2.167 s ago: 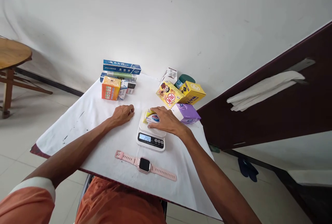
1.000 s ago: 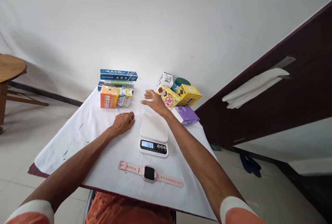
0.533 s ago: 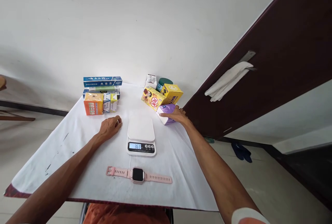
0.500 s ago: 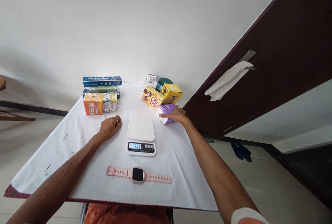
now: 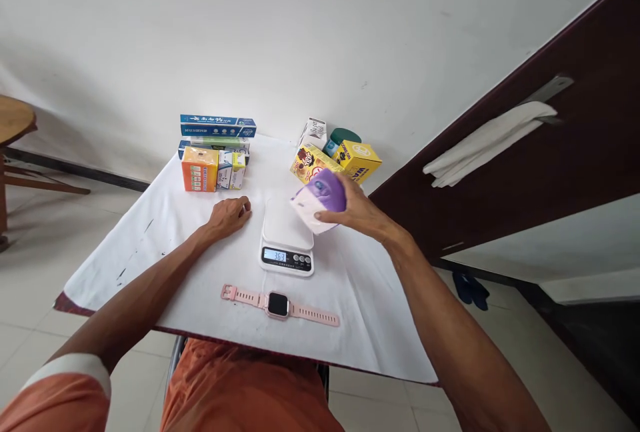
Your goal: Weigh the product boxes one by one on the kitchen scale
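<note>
My right hand (image 5: 357, 211) grips a purple-and-white soft pack, seemingly tissues (image 5: 320, 202), fingers behind it and thumb on the near side. It is tilted and hangs over the right part of the white kitchen scale (image 5: 287, 227), whose lit display reads 363. Resting on the cloth left of the scale, my left hand (image 5: 229, 217) has its fingers curled in with nothing in them. A pink-strapped smartwatch (image 5: 279, 305) lies flat in front of the scale. Behind the pack stands a yellow cartoon box (image 5: 307, 160), partly covered by it.
At the back left are an orange pack (image 5: 199, 171), small white boxes (image 5: 231, 171) and long blue boxes (image 5: 217, 126). A yellow box (image 5: 357, 160), a green-lidded container (image 5: 345, 135) and a white box (image 5: 314, 131) stand at the back right. The dark door (image 5: 480, 199) borders the table's right.
My right hand has lifted the purple-and-white pack from beside the yellow boxes and brought it left, over the scale. My left hand stays on the cloth. The view has shifted.
</note>
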Demonstrator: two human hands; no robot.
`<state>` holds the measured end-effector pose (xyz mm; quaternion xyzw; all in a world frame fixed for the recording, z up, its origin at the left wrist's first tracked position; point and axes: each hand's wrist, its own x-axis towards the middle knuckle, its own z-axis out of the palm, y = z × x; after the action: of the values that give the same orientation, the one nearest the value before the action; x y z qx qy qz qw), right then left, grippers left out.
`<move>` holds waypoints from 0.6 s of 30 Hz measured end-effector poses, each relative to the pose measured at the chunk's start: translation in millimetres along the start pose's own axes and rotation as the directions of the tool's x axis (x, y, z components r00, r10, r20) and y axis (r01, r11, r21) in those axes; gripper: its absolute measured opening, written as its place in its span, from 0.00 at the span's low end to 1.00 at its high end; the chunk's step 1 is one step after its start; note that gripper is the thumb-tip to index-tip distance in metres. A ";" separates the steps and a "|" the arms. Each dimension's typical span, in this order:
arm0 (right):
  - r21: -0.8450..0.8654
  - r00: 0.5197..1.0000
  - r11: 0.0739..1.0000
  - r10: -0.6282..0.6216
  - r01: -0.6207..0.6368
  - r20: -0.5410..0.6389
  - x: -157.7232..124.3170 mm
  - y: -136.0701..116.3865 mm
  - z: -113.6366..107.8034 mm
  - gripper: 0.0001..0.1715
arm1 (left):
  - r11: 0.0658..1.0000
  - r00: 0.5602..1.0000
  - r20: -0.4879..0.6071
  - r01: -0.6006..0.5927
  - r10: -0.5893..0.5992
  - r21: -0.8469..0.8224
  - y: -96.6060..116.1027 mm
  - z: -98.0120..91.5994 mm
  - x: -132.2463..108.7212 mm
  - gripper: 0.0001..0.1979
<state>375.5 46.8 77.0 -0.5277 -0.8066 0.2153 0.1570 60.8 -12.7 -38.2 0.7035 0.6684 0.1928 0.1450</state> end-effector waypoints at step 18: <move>0.137 0.981 0.985 -0.127 0.107 0.147 0.7 -24.0 22.7 0.72 | 1.000 1.000 0.019 0.007 -0.006 -0.026 0.9 -1.1 -0.8 0.08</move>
<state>345.5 35.0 69.9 -0.4497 -0.8304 0.2978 0.1398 61.0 -13.7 -36.9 0.7012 0.6667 0.1943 0.1613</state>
